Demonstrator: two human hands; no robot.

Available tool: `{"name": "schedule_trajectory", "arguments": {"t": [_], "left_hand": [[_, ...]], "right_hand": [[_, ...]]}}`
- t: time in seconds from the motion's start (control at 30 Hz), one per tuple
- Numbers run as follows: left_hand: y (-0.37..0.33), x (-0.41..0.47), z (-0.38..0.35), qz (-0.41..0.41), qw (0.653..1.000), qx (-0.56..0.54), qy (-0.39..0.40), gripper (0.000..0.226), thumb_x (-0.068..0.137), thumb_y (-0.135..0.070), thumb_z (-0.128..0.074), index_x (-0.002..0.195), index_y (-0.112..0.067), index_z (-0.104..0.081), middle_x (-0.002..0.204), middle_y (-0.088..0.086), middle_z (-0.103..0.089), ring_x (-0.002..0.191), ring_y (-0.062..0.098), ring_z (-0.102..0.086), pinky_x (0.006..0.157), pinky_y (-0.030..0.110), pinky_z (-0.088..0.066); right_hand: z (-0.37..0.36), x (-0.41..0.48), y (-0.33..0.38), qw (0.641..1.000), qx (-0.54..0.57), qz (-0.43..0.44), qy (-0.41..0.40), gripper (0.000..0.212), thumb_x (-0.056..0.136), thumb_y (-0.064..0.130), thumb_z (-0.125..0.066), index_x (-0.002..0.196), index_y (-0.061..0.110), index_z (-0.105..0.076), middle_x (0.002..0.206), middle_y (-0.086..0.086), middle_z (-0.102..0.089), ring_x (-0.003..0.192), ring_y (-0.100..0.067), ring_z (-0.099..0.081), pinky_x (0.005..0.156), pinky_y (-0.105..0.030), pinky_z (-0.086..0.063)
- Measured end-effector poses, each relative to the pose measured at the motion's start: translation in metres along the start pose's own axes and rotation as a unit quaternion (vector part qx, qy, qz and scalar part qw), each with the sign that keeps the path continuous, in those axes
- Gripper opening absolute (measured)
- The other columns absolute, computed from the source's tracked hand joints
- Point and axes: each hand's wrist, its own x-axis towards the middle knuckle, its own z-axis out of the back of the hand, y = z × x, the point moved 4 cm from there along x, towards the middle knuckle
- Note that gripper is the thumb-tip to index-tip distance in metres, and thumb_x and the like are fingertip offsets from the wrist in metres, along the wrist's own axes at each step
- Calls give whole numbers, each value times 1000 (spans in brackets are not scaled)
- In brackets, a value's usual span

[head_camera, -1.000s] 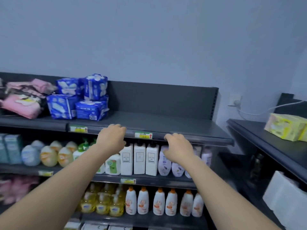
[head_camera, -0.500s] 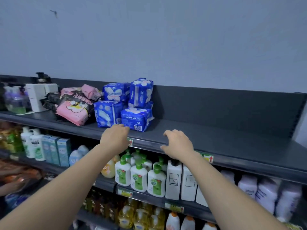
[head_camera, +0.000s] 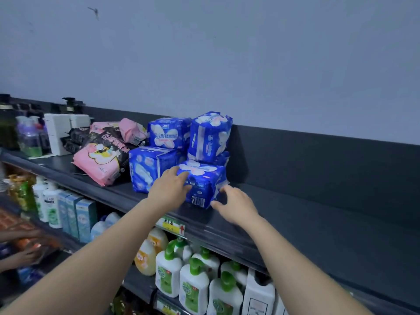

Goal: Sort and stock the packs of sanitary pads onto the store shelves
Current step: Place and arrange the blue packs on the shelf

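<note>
Several blue pad packs are piled on the dark top shelf (head_camera: 318, 214). The front blue pack (head_camera: 204, 185) lies at the pile's right front corner. My left hand (head_camera: 169, 189) rests on its left face with relaxed fingers. My right hand (head_camera: 234, 204) is at its right front corner, fingers spread and touching or nearly touching it. Another blue pack (head_camera: 209, 136) stands upright on top, and two more blue packs (head_camera: 150, 169) sit to the left. Pink and black pad packs (head_camera: 100, 160) lie in a heap further left.
White boxes (head_camera: 58, 133) and dark pump bottles stand at the shelf's far left. Below are green-capped soap bottles (head_camera: 195, 285), white jugs and teal cartons (head_camera: 77, 214). Another person's hands (head_camera: 25, 253) work at the lower left. The top shelf is bare to the right.
Both hands left the shelf's front edge and reached forward to the front blue pack. The view swung left and closer to the pile.
</note>
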Motion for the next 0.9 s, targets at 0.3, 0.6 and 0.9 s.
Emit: {"name": "schedule_trajectory", "arguments": {"t": [0.3,0.6,0.9], "left_hand": [[12,49,-17,60,983,-165,-49,28,92,-49,-55,91,-22,-62,118,5,-55,117,29,-40,92,34,-33],[35,27,-19,14,945,-323,-42,33,66,-39,-84,56,-24,-56,85,1,-48,96,21,-48,84,35,-44],[117,44,16,166,904,-301,-254,73,76,2,-57,144,-18,-39,145,15,-30,131,31,-33,109,43,-32]], "right_hand": [[-29,53,-20,941,315,-124,-11,57,96,53,-43,136,12,-46,139,-2,-52,125,-24,-51,103,-38,-42],[-42,63,6,820,559,-122,-28,65,73,30,-84,125,27,-45,120,5,-65,99,-13,-67,86,-36,-56],[-36,48,11,857,472,-81,-192,79,46,45,-78,117,57,-46,122,10,-59,106,-15,-63,92,-45,-54]]}}
